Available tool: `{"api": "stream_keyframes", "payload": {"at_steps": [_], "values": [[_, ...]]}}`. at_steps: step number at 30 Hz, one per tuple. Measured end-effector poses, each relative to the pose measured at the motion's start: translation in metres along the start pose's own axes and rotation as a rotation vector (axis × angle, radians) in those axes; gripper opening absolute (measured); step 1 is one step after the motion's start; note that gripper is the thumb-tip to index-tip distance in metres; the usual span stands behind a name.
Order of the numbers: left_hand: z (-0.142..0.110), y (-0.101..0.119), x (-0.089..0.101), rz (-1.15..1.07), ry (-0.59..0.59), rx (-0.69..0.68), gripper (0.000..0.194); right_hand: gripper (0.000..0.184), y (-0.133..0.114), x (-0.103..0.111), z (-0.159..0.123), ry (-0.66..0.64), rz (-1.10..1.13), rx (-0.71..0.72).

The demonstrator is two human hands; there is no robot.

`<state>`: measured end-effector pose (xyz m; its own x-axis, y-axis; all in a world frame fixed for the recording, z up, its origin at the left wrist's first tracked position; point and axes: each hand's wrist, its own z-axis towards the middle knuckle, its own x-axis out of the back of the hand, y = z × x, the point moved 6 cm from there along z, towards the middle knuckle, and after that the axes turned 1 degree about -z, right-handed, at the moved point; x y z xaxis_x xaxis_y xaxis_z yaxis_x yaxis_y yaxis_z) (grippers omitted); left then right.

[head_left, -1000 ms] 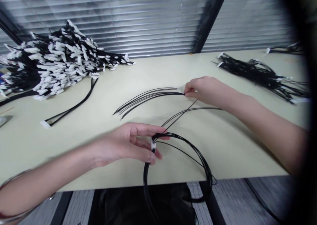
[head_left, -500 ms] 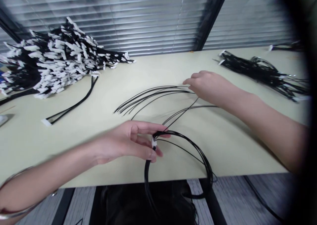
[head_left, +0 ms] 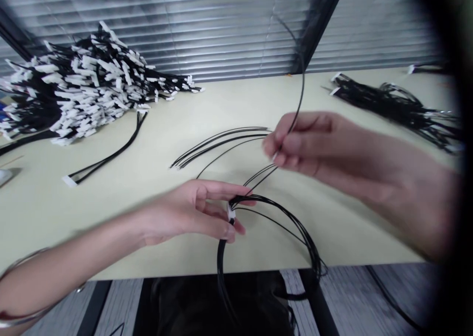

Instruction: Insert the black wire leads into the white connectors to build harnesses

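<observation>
My left hand [head_left: 207, 210] grips a small white connector [head_left: 231, 211] between thumb and fingers near the table's front edge. A bundle of black wires [head_left: 295, 220] leaves the connector and loops right, hanging below the edge. In my right hand [head_left: 303, 141], thumb and fingers pinch a single black wire [head_left: 303, 87] near its end, which shows a small pale tip. The rest of that wire curves upward, blurred at the top. Several loose black wires [head_left: 221, 144] lie behind my left hand, their right ends partly hidden by my right hand.
A large heap of black cables with white connectors [head_left: 88, 84] fills the back left of the table [head_left: 121, 218]. One finished-looking cable [head_left: 121, 149] lies before it. Another cable bundle [head_left: 391, 107] rests at the back right. Window blinds [head_left: 221, 25] stand behind the table.
My right hand has picked a single wire from the loose ones and moved it nearer, turning so the wire points upward. My left hand keeps its hold on the connector.
</observation>
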<state>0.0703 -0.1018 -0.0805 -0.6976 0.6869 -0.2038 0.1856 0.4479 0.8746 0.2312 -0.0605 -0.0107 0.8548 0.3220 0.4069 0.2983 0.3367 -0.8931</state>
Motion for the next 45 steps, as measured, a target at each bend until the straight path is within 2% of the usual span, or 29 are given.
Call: {"api": "stream_keyframes", "payload": {"at_steps": [1, 3, 6, 8, 14, 26, 30, 35, 45], "values": [[0.0, 0.0, 0.0, -0.007, -0.004, -0.005, 0.055, 0.008, -0.004, -0.017, -0.006, -0.092, 0.141, -0.015], [0.0, 0.003, -0.002, -0.009, -0.028, -0.045, 0.053, 0.004, -0.007, -0.041, -0.016, -0.179, 0.139, -0.03], [0.0, 0.007, -0.004, -0.01, -0.05, -0.075, 0.055, 0.005, -0.009, -0.052, -0.023, -0.097, -0.124, 0.095], [-0.001, 0.006, -0.004, -0.013, -0.03, -0.036, 0.057, 0.008, -0.005, -0.053, -0.024, -0.055, -0.226, 0.15], [-0.001, 0.007, -0.004, -0.006, 0.006, 0.015, 0.056, 0.008, 0.006, -0.053, -0.02, -0.071, -0.29, 0.143], [0.0, 0.008, -0.005, -0.024, 0.006, 0.021, 0.056, 0.009, 0.007, -0.055, -0.022, -0.075, -0.267, 0.127], [-0.001, 0.007, -0.005, -0.021, 0.006, 0.016, 0.055, 0.011, 0.004, -0.055, -0.023, -0.051, -0.306, 0.156], [0.0, 0.007, -0.004, -0.024, 0.011, 0.014, 0.056, 0.014, 0.004, -0.056, -0.024, -0.081, -0.316, 0.182], [-0.001, 0.008, -0.004, -0.028, -0.009, -0.008, 0.056, 0.008, 0.004, -0.059, -0.026, -0.016, -0.363, 0.268]]}}
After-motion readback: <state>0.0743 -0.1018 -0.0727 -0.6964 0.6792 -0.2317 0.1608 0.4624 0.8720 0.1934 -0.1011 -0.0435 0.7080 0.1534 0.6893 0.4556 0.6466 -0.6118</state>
